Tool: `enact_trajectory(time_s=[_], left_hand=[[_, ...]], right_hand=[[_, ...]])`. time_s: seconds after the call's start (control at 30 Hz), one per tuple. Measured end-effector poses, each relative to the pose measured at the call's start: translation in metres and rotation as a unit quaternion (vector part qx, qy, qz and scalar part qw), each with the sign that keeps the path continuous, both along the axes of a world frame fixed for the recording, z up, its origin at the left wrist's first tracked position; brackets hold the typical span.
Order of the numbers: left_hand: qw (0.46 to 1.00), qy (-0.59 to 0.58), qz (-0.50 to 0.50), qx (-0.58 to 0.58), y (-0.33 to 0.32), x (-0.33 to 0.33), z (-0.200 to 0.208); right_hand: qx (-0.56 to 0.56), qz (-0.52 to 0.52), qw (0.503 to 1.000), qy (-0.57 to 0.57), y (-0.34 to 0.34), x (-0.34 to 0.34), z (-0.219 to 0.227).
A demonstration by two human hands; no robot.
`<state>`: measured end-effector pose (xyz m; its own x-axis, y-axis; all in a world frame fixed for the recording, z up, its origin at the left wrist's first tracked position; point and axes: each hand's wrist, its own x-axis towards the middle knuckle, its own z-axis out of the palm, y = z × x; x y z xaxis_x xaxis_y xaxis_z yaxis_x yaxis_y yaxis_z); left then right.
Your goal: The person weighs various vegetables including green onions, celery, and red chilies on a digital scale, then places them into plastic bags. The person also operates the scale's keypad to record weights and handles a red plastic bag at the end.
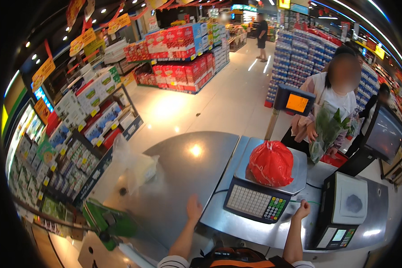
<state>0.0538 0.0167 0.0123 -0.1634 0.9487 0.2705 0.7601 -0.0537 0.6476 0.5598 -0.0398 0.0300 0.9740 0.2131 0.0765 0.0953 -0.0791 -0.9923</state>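
Observation:
A full red plastic bag (pixel 271 164), gathered at the top, sits on the metal pan of a weighing scale (pixel 254 203) with a wide keypad. My right hand (pixel 303 209) is closed just right of that keypad. A thin green strip (pixel 314 203) passes through its fingers. Over the steel counter (pixel 183 156), left of the scale, my left hand (pixel 193 209) is slightly blurred. Its fingers look loosely extended, with nothing visible in them. A clear plastic bag (pixel 136 167) with something pale inside lies at the counter's left side.
A green device (pixel 111 221) stands at the counter's left edge. Right of the scale are a second, smaller scale (pixel 350 201) and a dark monitor (pixel 384 131). Across the counter a person (pixel 339 89) holds a wrapped leafy bunch (pixel 328 127). Stacked red boxes (pixel 178 42) stand beyond.

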Motion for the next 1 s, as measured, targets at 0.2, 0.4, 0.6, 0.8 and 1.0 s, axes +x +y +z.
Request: enact_trajectory(time_s=[0.2, 0.4, 0.6, 0.8, 1.0], left_hand=[[0.947, -0.269, 0.152, -0.091, -0.180, -0.024, -0.031], [0.869, -0.372, 0.318, -0.075, -0.350, 0.014, 0.037], [0.792, -0.342, 0.503, 0.059, -0.440, 0.025, 0.108], [0.725, -0.151, 0.655, 0.152, -0.524, 0.007, 0.128], [0.623, 0.031, 0.752, 0.214, -0.600, -0.076, 0.201]], right_hand=[[0.149, 0.340, 0.913, 0.169, -0.004, -0.113, 0.135], [0.032, 0.641, 0.535, 0.550, -0.023, -0.278, 0.189], [-0.086, 0.743, 0.351, 0.563, -0.072, -0.372, 0.207], [-0.174, 0.795, 0.230, 0.534, -0.137, -0.450, 0.207], [-0.199, 0.825, 0.120, 0.515, -0.216, -0.540, 0.205]])
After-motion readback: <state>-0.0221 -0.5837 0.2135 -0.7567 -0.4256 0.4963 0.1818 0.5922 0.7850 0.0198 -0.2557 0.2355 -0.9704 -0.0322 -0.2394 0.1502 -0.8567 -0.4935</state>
